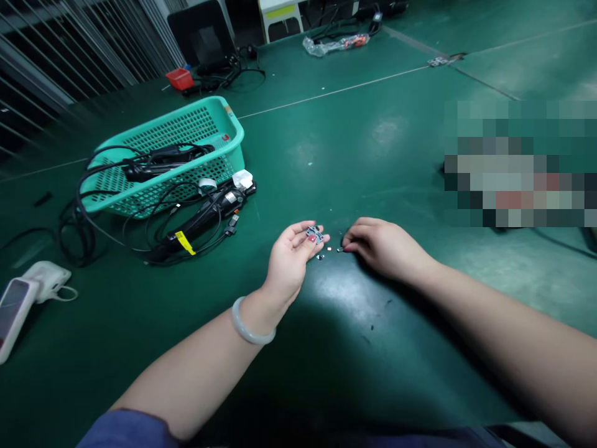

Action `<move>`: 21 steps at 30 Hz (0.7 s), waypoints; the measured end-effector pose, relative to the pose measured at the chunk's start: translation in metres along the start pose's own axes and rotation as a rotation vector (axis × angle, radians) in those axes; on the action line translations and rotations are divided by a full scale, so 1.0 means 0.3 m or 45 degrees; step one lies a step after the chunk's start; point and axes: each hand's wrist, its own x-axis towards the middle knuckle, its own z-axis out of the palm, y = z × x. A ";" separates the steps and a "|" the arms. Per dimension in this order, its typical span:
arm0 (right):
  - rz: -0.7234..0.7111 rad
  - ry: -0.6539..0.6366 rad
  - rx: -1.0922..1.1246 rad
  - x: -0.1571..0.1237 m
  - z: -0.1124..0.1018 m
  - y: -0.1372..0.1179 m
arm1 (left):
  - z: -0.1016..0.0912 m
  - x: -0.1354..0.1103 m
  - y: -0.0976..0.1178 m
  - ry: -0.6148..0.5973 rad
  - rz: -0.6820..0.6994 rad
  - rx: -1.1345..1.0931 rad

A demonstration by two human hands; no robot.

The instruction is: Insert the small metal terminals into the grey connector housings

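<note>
My left hand (290, 258), with a pale bangle (252, 326) at the wrist, holds a small grey part with dark cut-outs (314, 234) between thumb and fingers. To its right, my right hand (380, 246) is closed in a pinch low over the green table (289, 373). At its fingertips is a tiny metallic piece (340, 250), too small to name; whether it is gripped or only touched I cannot tell. Between the hands lie a tiny copper-coloured piece (329, 249) and some tiny black-and-silver bits (319, 257).
A turquoise basket (228, 155) holds black cabled devices. Beside it lies a black device with a yellow tag (205, 221). A phone (16, 311) sits at far left. Behind are a red box (180, 78), a dark panel (203, 37) and a bagged item (333, 45). The right side is pixelated.
</note>
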 end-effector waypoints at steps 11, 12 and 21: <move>-0.124 0.035 -0.329 0.020 -0.010 0.015 | -0.002 0.004 -0.006 -0.037 0.007 0.095; -0.133 0.028 -0.320 0.028 -0.008 0.014 | -0.003 0.005 -0.006 -0.044 0.004 0.101; -0.395 -0.208 -0.436 0.038 -0.049 0.013 | -0.006 0.007 -0.010 -0.008 0.064 0.098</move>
